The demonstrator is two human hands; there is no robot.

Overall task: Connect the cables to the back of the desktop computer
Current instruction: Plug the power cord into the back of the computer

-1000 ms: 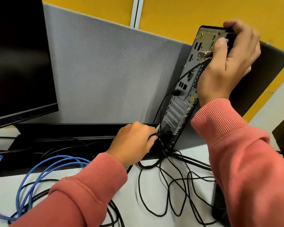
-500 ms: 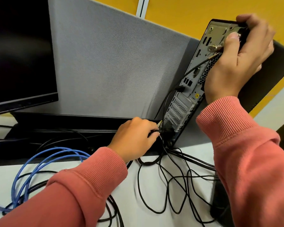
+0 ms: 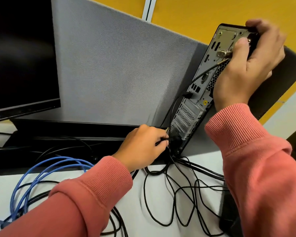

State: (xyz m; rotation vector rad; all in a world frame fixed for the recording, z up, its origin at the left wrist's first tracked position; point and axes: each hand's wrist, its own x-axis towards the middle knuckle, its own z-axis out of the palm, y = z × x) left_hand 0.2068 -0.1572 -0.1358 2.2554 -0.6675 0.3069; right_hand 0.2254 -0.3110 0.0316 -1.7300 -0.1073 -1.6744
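Desktop computer [image 3: 191,115]: upright on desk [image 3: 157,202], rear panel facing viewer. Left hand [image 3: 143,146] pinches black plug [image 3: 167,140] at panel's bottom socket, just right of fingers (nearer hand). Right hand [image 3: 246,65] grips case top.

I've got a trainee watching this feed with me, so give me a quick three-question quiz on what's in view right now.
1. True or false: the desktop computer lies flat on the desk.
2. Which hand steadies the computer's top end?
A. left hand
B. right hand
3. Fill in: the loose coil beside the left sleeve is the ___ cable.

Key:
1. False: it stands tilted.
2. B: its grip wraps the top end; the left pinches a black cable at the bottom.
3. Blue.
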